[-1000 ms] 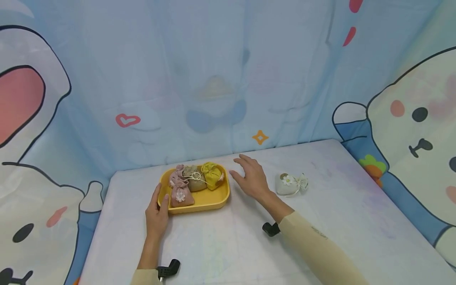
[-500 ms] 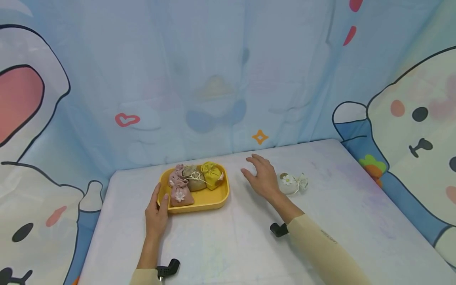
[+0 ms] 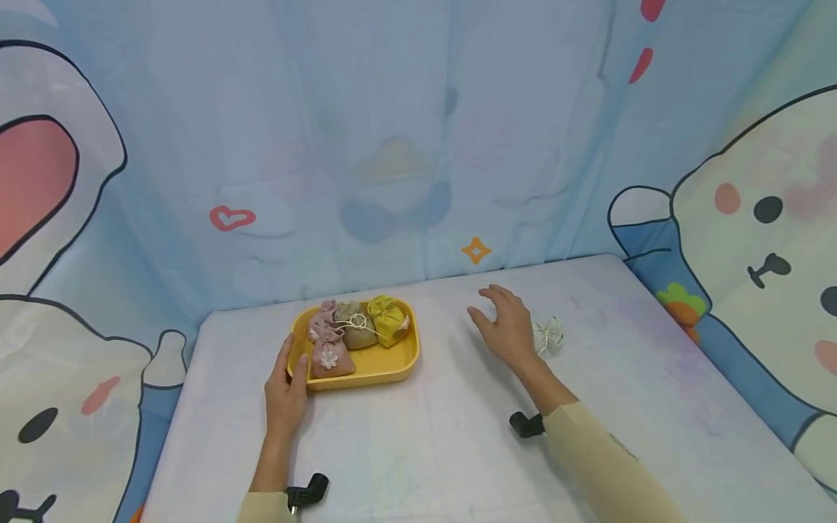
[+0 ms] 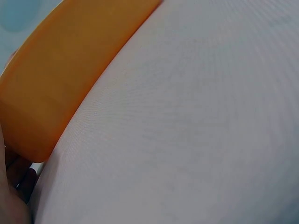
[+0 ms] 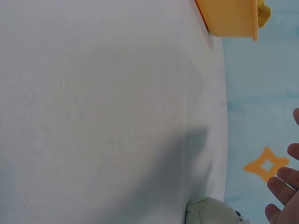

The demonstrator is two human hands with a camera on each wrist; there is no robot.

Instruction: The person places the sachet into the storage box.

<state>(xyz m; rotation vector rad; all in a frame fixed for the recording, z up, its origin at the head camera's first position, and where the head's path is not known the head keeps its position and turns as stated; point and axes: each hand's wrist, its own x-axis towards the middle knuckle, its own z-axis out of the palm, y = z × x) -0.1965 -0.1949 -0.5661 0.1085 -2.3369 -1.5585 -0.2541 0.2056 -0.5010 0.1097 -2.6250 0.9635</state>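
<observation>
My left hand (image 3: 285,396) grips the near left corner of a yellow tray (image 3: 382,378), thumb at the front rim and fingers along the left end. Inside the tray lie a pink drawstring pouch (image 3: 333,359) with a white flower, a grey-brown drawstring pouch (image 3: 358,338) and a bright yellow one (image 3: 388,319). To the right, my right hand (image 3: 508,330), fingers loosely spread, hovers above the table and holds nothing. It overlaps a pale grey drawstring pouch (image 3: 548,334), leaving only the gathered neck visible from the head; its rounded body (image 5: 210,212) shows in the right wrist view.
A white cloth covers the table (image 3: 405,450). Behind it hangs a light blue printed curtain (image 3: 392,145), close to the table's back edge. Black camera mounts are strapped to both wrists.
My right hand has moved rightward, away from the tray, and now covers most of the pale grey pouch. The left hand stays on the tray.
</observation>
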